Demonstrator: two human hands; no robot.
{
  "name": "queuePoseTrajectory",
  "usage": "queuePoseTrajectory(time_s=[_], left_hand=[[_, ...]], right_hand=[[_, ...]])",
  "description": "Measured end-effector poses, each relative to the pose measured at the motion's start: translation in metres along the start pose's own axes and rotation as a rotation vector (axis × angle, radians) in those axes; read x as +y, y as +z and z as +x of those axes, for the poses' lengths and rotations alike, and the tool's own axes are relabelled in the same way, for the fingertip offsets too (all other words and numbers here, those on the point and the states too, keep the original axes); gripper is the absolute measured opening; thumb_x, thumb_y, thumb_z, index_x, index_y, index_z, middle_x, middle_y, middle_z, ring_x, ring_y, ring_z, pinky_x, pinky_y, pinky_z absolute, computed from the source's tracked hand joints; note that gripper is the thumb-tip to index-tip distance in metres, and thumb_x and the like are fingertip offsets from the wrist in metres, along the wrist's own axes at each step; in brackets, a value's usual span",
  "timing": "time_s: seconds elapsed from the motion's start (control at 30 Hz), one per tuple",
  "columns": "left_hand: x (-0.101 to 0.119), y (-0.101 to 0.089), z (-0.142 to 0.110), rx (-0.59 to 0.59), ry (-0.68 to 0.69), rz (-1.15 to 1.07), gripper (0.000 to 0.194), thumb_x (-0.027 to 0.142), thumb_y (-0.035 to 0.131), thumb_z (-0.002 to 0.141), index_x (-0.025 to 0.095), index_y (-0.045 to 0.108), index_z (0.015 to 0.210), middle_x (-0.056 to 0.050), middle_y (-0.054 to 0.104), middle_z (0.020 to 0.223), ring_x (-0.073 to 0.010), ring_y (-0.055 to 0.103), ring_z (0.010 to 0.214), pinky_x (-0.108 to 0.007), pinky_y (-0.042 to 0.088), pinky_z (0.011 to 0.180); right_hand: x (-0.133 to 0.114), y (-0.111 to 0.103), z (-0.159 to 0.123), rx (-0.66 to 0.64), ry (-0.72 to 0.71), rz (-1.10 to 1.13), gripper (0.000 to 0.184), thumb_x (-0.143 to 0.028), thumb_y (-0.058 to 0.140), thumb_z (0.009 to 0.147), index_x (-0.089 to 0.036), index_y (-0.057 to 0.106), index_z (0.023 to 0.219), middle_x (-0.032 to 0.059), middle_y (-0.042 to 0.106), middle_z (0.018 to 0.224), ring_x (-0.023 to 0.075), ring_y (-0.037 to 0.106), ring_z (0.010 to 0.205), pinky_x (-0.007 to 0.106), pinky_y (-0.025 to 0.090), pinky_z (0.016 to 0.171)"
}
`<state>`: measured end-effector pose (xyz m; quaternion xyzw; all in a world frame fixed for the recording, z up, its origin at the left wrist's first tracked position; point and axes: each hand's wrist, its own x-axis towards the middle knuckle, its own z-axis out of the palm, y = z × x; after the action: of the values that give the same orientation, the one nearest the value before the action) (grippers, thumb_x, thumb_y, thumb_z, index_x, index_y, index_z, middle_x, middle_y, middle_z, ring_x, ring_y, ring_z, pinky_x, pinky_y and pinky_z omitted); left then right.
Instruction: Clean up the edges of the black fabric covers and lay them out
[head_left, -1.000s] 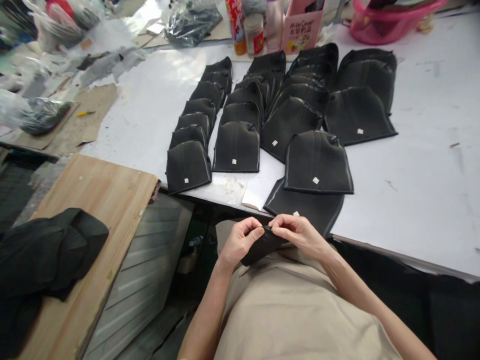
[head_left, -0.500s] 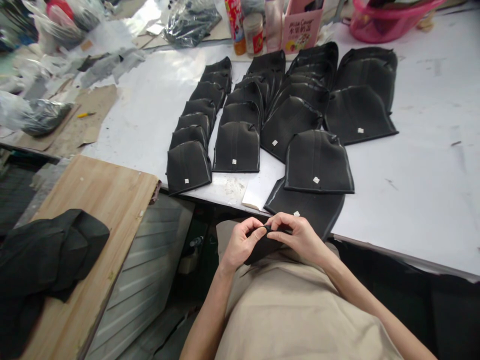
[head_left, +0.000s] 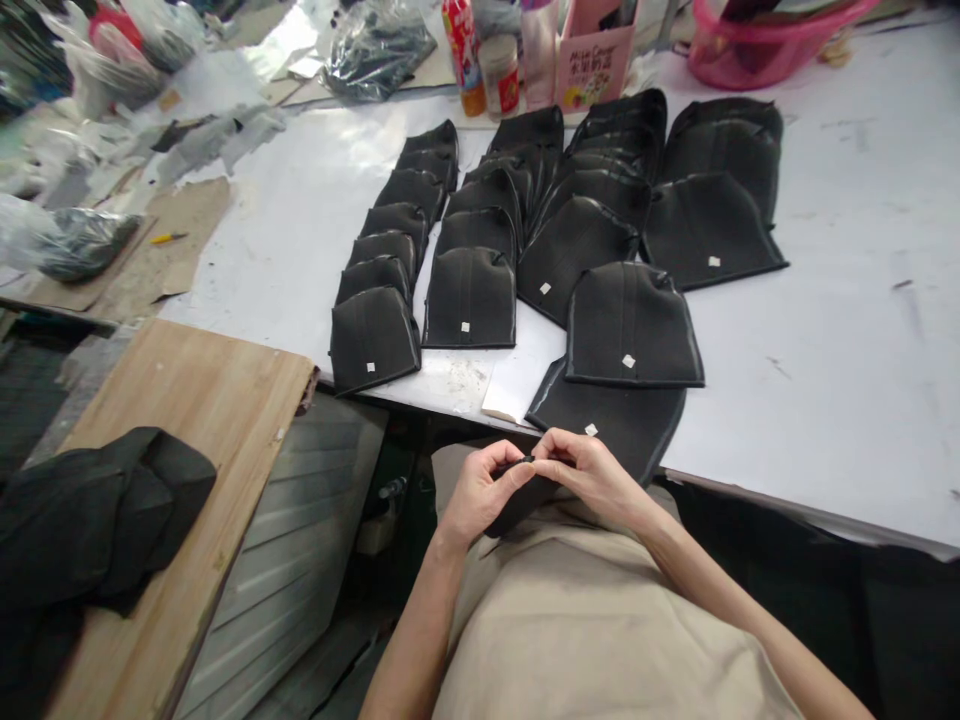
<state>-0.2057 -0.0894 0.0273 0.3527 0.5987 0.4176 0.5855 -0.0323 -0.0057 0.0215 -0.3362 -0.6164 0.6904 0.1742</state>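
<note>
Close to my lap, my left hand (head_left: pixel 481 494) and my right hand (head_left: pixel 589 470) both pinch the edge of a black fabric piece (head_left: pixel 517 505), fingertips nearly touching. Most of that piece hangs below the fingers, partly hidden by the hands. Just beyond lies a black piece with a small white tag (head_left: pixel 630 425), jutting over the table's front edge. Another tagged black piece (head_left: pixel 634 325) rests partly on top of it. Further black pieces, such as the one at the front of the left row (head_left: pixel 375 335), overlap in rows on the white table (head_left: pixel 840 400).
A wooden board (head_left: pixel 187 390) at the left carries crumpled black cloth (head_left: pixel 112 510). Along the back stand a red bottle (head_left: pixel 463 60), a jar (head_left: pixel 500 75), a pink box (head_left: pixel 596 60) and a pink basin (head_left: pixel 772 45). A yellow cutter (head_left: pixel 166 238) lies on cardboard at the far left.
My fingertips have come closer together along the black piece's edge, the right thumb moving left. The whole view has shifted slightly; the pieces on the table lie as before.
</note>
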Motion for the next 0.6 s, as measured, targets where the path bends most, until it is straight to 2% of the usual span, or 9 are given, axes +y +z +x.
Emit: queuePoseTrajectory(time_s=[0.07,0.13,0.33,0.47,0.6], left_hand=[[0.0,-0.006,-0.001,0.057,0.002,-0.061,0.029,0.04,0.068,0.085,0.015,0.057,0.074,0.003,0.048,0.064,-0.0081,0.038,0.056,-0.019,0.03,0.052],[0.001,-0.014,-0.003,0.136,0.025,-0.161,0.029,0.038,0.067,0.086,0.015,0.056,0.072,0.004,0.046,0.063,-0.0077,0.037,0.055,-0.019,0.029,0.051],[0.002,-0.031,-0.007,0.294,0.072,-0.359,0.029,0.034,0.066,0.084,0.016,0.052,0.066,0.004,0.045,0.064,-0.0082,0.037,0.056,-0.02,0.031,0.053],[0.001,-0.035,-0.006,0.411,0.074,-0.427,0.027,0.032,0.068,0.081,0.015,0.053,0.066,0.002,0.051,0.069,-0.0085,0.043,0.06,-0.019,0.035,0.057],[-0.002,-0.037,-0.007,0.466,0.094,-0.45,0.024,0.03,0.069,0.08,0.015,0.056,0.067,0.002,0.052,0.068,-0.009,0.044,0.06,-0.019,0.037,0.058]], right_hand=[[-0.001,-0.003,0.0,0.01,-0.027,0.009,0.011,-0.028,0.067,0.086,-0.019,0.06,0.087,-0.0009,0.061,0.081,0.0152,0.056,0.078,0.025,0.045,0.071],[-0.001,-0.009,-0.001,0.039,-0.041,-0.028,0.014,-0.026,0.07,0.083,-0.021,0.058,0.09,-0.0006,0.063,0.086,0.0168,0.059,0.082,0.027,0.046,0.075],[0.006,-0.035,-0.004,0.034,-0.022,-0.253,0.01,-0.031,0.067,0.087,-0.021,0.067,0.086,-0.0007,0.068,0.081,0.017,0.059,0.077,0.027,0.043,0.072],[0.013,-0.043,-0.005,0.093,0.045,-0.121,0.019,-0.038,0.069,0.085,-0.019,0.07,0.083,0.0005,0.067,0.078,0.0167,0.058,0.074,0.026,0.042,0.068],[0.018,-0.035,-0.004,0.19,0.139,0.199,0.032,-0.047,0.072,0.082,-0.017,0.066,0.074,-0.0015,0.059,0.067,0.0119,0.05,0.062,0.023,0.037,0.057]])
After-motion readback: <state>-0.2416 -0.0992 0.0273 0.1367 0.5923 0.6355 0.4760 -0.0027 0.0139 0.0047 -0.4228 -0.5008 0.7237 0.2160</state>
